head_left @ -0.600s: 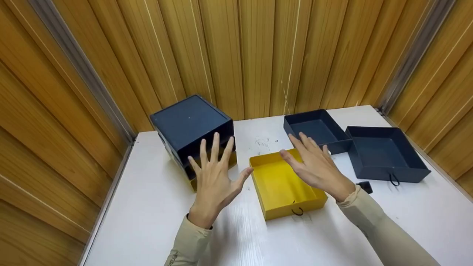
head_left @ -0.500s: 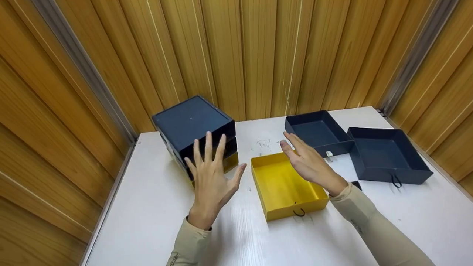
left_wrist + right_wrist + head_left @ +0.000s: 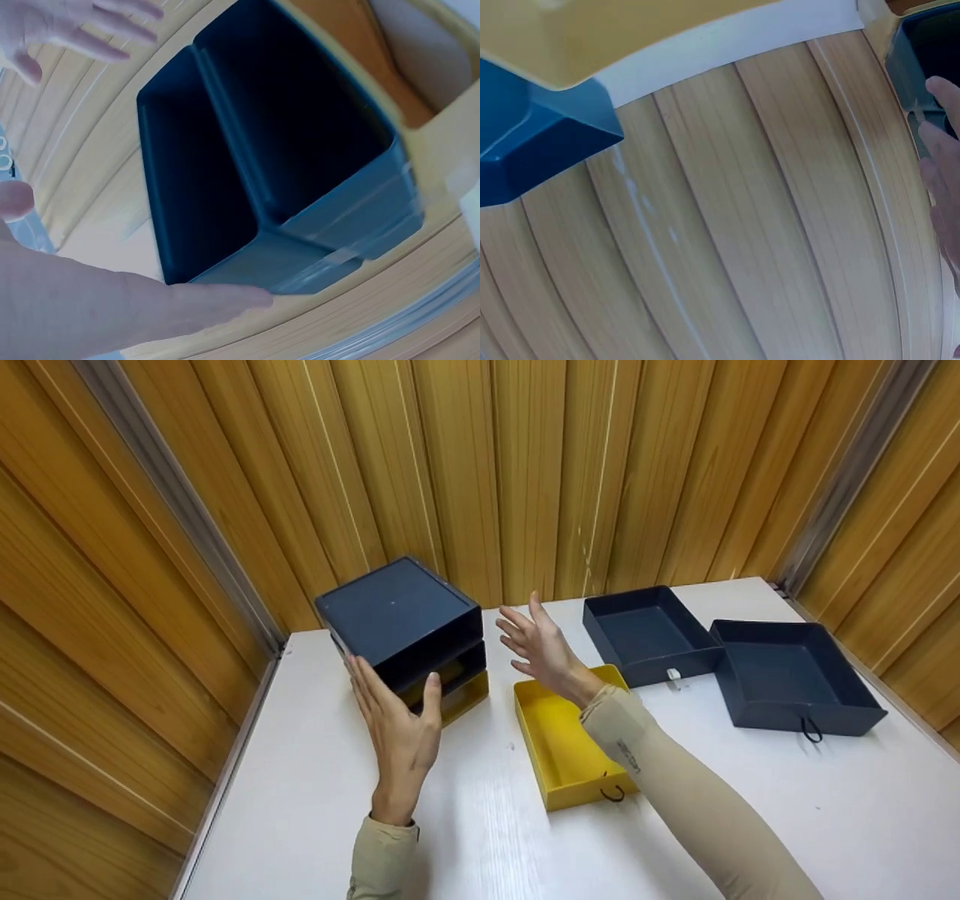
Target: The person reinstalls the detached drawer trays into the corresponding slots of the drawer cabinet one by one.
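A: Report status of the white surface [image 3: 300, 780].
B: Cabinet [image 3: 397, 615]: toward the back left corner. Three bays stand open at its front; I see no drawer seated in any.
A: Drawers?
B: Three, all outside the cabinet. First navy drawer [image 3: 637, 634]: near the back edge, right of centre. Second navy drawer [image 3: 780, 675]: beside it, toward the right edge. Yellow drawer [image 3: 561, 739]: mid-surface.
A: Hands?
B: Left hand [image 3: 403, 727]: fingers straight and close together, thumb wide, at the cabinet's left side; contact unconfirmed. Right hand [image 3: 547, 656]: fingers loosely spread, holding nothing, between cabinet and first navy drawer.
A: Progress?
B: My judgement: removal complete; bays and drawers remain unjoined.
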The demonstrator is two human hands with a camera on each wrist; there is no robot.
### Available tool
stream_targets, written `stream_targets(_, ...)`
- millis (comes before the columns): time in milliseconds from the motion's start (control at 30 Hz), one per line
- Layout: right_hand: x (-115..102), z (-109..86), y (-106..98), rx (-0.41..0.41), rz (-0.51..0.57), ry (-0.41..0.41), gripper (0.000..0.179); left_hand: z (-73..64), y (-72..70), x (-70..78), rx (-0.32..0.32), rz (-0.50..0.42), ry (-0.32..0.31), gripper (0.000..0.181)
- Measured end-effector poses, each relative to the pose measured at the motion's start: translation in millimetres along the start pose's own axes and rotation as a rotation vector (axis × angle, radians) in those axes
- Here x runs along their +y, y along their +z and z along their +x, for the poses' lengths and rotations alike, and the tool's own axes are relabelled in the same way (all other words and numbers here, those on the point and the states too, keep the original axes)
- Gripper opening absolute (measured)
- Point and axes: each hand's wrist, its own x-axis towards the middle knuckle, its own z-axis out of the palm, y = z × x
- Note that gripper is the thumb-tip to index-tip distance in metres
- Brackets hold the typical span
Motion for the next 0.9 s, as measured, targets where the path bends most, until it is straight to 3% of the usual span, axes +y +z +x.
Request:
stream_targets(233,10,18.0,16,-0.007,-0.008,-0.036,0.085,-1.7,4.0,-6.3,-0.016,-0.043,-0.05,0.107)
stream_targets(500,12,23.9,22,0.001,-0.024,-0.034,0.086,-2.4,2.0,-6.2,-0.014,-0.048,-0.032,0.11)
stream_targets(900,10,27.7,6,0.007,-0.033,-0.035,0.086,-23.9,29.2,9.0,0.008,0.052,-0.017,0.12)
